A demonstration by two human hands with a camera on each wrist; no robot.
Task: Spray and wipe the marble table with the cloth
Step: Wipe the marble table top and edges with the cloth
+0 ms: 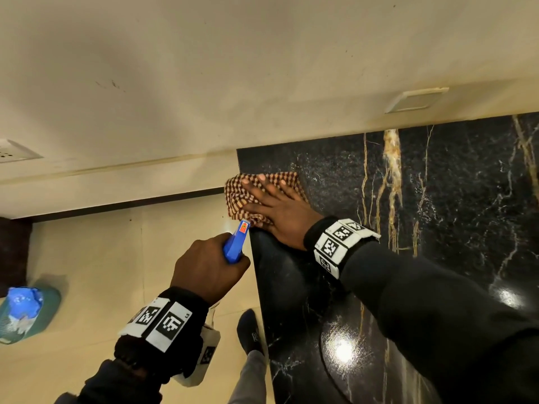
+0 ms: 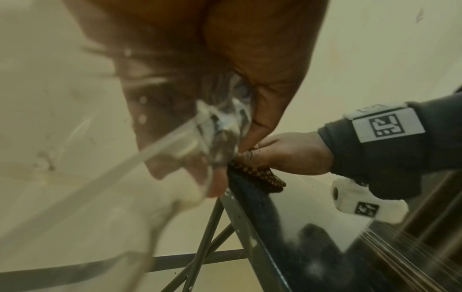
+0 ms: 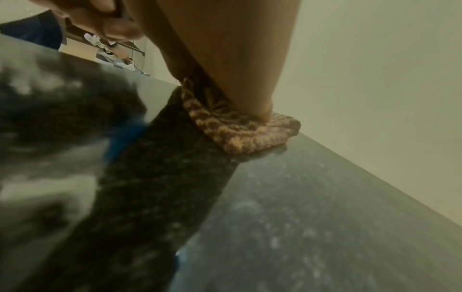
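The black marble table (image 1: 423, 217) with gold and white veins fills the right of the head view. A brown and tan checked cloth (image 1: 233, 191) lies on its far left corner, partly over the edge. My right hand (image 1: 274, 208) presses flat on the cloth with straight fingers; the cloth (image 3: 240, 128) bunches under the fingertips in the right wrist view. My left hand (image 1: 210, 263) grips a spray bottle with a blue head (image 1: 236, 243), just off the table's left edge, nozzle towards the cloth. The clear bottle (image 2: 175, 150) shows blurred in the left wrist view.
A cream wall (image 1: 233, 68) runs behind the table, with a socket plate (image 1: 414, 100) above it. The cream floor (image 1: 116, 258) lies left of the table, with a teal and blue object (image 1: 26, 313) on it. My foot (image 1: 250, 330) stands beside the table edge. Metal table legs (image 2: 212, 247) cross below.
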